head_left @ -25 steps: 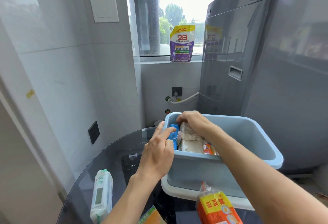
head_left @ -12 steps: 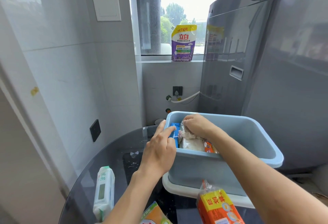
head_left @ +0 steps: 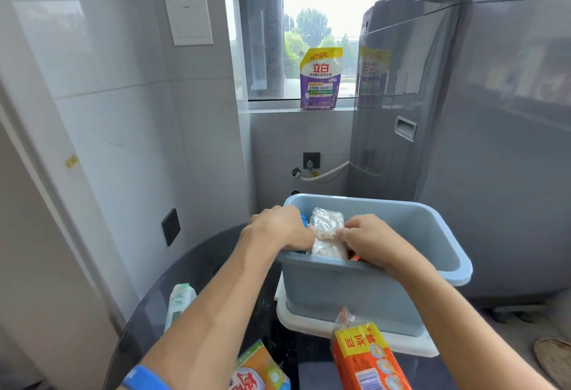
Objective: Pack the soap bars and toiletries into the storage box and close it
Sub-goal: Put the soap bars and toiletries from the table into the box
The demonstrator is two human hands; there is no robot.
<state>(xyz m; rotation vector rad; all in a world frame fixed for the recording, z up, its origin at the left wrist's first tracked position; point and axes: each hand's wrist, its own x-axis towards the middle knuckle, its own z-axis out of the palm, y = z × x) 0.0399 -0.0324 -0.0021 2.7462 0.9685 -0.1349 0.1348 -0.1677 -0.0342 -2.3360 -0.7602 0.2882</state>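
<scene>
A light-blue storage box stands on its white lid on a dark glass table. At its left end lie clear-wrapped soap packs, a blue item and something orange. My left hand reaches over the near left corner, its fingers curled against the soap pack. My right hand pinches the same pack from the right. Outside the box lie an orange-yellow soap pack, an orange-green pack and a white pouch.
A grey washing machine stands close behind and to the right of the box. A purple detergent pouch sits on the window sill. A tiled wall with a dark socket lies to the left. The round table's edge curves at the left.
My left hand has moved from the box's outer left rim into the box, onto the soap pack. My right hand has shifted right and nearer along the pack. The camera tilted slightly down.
</scene>
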